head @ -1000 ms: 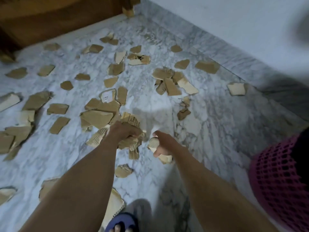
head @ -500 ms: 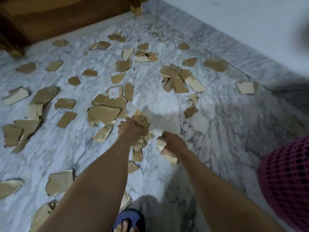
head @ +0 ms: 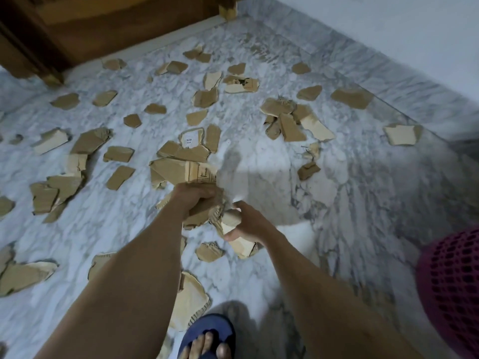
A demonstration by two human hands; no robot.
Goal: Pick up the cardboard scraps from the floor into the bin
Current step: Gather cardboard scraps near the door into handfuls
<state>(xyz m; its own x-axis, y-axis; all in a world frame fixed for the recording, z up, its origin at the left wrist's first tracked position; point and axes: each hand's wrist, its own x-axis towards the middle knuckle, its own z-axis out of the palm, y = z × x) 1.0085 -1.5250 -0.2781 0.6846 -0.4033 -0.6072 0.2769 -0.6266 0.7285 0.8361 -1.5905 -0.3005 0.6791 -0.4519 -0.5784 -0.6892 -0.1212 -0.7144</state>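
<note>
While half a second ago the two hands were a little apart, they now meet at the middle of the view, and the right hand [head: 247, 224] has come up against the bundle held by the left hand [head: 193, 199]. The view has also shifted, so that the blue slipper [head: 207, 332] and the foot's toes show more fully at the bottom edge.

The left hand is clenched tight round a bunch of torn brown cardboard scraps [head: 199, 174], whose printed top piece sticks up above the knuckles. The right hand grips pale cardboard pieces [head: 238, 244], fingers curled round them, thumb underneath; these touch the left hand's bundle.

Scattered brown cardboard scraps [head: 118, 154] lie across the white marble floor [head: 337, 203], well over thirty of them; an exact count cannot be made, since several overlap in heaps. One scrap bears a white label [head: 189, 141]. One large rounded scrap [head: 190, 304] lies just beside the slipper.

One magenta mesh plastic bin [head: 453, 281] stands at the right edge, well apart from the hands, only part of it in view. One dark wooden piece of furniture [head: 103, 27] stands at the far end, beside the pale wall [head: 388, 22].
</note>
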